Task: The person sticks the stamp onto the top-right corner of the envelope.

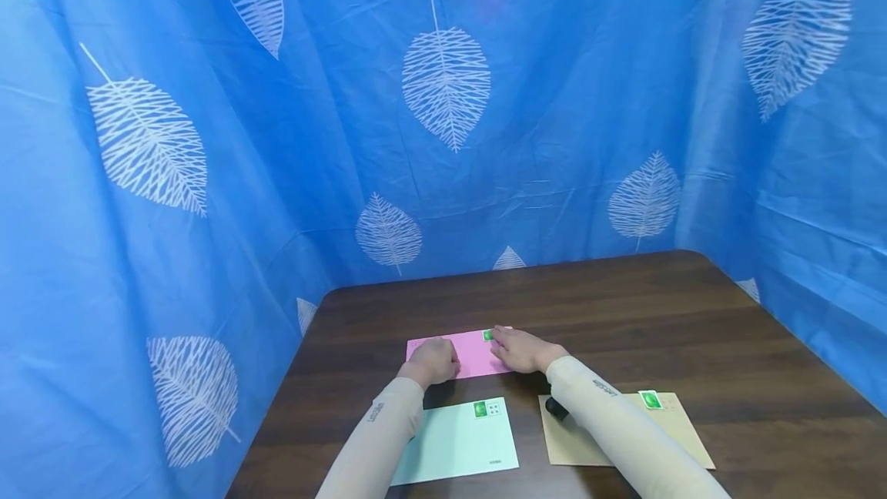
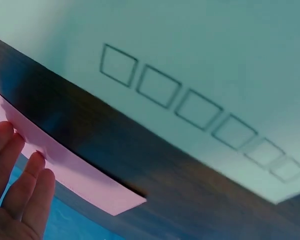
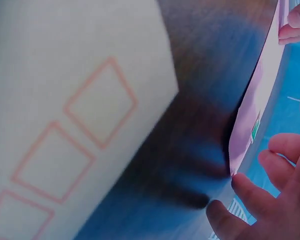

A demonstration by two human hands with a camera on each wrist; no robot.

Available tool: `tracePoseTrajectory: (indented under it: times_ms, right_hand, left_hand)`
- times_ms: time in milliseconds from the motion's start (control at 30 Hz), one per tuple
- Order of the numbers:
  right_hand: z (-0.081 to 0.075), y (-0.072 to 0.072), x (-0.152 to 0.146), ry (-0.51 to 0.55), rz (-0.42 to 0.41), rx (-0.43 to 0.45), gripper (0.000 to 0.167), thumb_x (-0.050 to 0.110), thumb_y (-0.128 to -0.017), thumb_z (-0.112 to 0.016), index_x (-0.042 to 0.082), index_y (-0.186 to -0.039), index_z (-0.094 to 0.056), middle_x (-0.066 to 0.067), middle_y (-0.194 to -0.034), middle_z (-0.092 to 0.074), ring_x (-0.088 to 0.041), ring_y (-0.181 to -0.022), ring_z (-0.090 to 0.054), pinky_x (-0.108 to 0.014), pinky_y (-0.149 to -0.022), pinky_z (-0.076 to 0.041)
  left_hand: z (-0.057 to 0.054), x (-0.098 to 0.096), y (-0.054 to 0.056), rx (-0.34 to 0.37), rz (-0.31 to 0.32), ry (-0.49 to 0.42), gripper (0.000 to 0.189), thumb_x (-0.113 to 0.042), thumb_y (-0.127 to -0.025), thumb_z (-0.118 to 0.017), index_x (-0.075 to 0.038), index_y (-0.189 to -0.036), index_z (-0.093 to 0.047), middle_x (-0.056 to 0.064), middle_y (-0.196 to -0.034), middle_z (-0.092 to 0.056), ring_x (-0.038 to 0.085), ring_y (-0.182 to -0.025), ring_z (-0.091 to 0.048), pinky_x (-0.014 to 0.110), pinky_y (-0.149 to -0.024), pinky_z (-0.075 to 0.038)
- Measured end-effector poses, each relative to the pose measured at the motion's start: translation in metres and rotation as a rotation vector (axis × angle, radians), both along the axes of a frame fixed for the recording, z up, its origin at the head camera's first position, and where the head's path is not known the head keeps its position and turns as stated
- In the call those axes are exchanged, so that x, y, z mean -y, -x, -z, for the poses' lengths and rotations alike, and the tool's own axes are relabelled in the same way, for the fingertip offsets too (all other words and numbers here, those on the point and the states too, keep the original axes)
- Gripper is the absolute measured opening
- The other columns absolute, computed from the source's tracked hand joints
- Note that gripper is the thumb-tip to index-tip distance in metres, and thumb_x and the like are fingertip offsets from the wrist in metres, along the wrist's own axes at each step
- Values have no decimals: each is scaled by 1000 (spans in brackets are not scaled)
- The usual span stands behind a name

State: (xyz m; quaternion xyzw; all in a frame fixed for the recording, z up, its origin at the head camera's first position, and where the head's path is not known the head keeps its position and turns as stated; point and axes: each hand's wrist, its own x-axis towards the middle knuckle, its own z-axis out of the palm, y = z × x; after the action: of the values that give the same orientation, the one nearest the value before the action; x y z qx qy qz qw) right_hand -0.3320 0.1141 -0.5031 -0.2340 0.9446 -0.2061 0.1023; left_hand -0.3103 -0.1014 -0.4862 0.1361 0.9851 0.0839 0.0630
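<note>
A pink envelope [image 1: 474,356] lies flat near the middle of the table, with a green stamp [image 1: 488,335] at its upper right corner. My left hand [image 1: 435,361] rests on its left part; in the left wrist view the relaxed fingertips [image 2: 36,161] touch the pink paper. Over the right end is my right hand [image 1: 523,348], fingers spread and loosely bent beside the stamp. The right wrist view shows one fingertip [image 3: 238,181] at the envelope's corner. Neither hand visibly pinches the paper.
A mint green envelope [image 1: 460,445] with a green stamp [image 1: 480,409] lies nearer me, partly under the left forearm. To its right is a tan envelope [image 1: 672,433], crossed by my right sleeve [image 1: 617,426]. Blue leaf-patterned cloth [image 1: 527,175] hangs around the dark wooden table [image 1: 776,376].
</note>
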Motion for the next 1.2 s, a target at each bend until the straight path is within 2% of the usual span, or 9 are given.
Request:
tracePoseTrajectory:
  times_ms: [133,300,533,733,900,1100,1200]
  right_hand:
    - [-1,2,-3,-10,5,-4,54,30,-108,-37,-2,-152,-36,-18,-161,-34,-34,-152,-28,-49,-124,-25]
    - [-2,7,-8,-10,4,-26,53,27,-109,-33,-6,-151,-36,-22,-160,-34,-39,-151,-28,-50,-124,-24]
    - [-6,10,-17,3,40,-22,53,26,-109,-35,-7,-149,-38,-24,-159,-35,-42,-150,-28,-52,-124,-25]
    - [-8,12,-23,-1,92,-13,54,30,-108,-36,-4,-150,-39,-22,-159,-36,-41,-150,-29,-53,-123,-25]
    - [-11,13,-31,9,102,-5,54,29,-108,-37,-4,-150,-39,-23,-159,-35,-43,-150,-28,-55,-123,-25]
    - [-21,15,-47,7,125,-28,55,30,-108,-35,-5,-151,-37,-24,-160,-33,-45,-150,-26,-56,-123,-24]
    - [-24,17,-55,-5,143,-24,57,32,-108,-34,-4,-152,-35,-24,-161,-30,-45,-151,-23,-57,-123,-23]
  left_hand:
    - [1,-1,1,-14,-7,19,14,-22,-93,-69,-13,-89,-79,-3,-73,-67,11,-63,-55,25,-62,-50]
    - [1,-1,1,-15,-20,34,13,-23,-92,-70,-13,-90,-77,-2,-77,-68,12,-65,-55,27,-64,-51]
    - [0,2,1,-15,-6,31,13,-22,-93,-69,-13,-88,-78,-3,-71,-65,12,-62,-54,25,-60,-49]
    - [-1,4,1,-10,-15,21,13,-23,-93,-70,-14,-92,-79,-3,-76,-68,12,-64,-56,26,-63,-53]
    - [-2,5,4,-44,12,30,12,-23,-92,-71,-14,-92,-79,-3,-73,-69,11,-62,-57,24,-62,-54]
    - [-5,5,11,-69,5,13,18,-31,-94,-70,-16,-98,-79,-5,-78,-72,10,-65,-61,30,-73,-60]
    - [-6,7,14,-81,-6,2,21,-32,-95,-69,-15,-100,-79,-4,-77,-72,10,-64,-62,32,-75,-61]
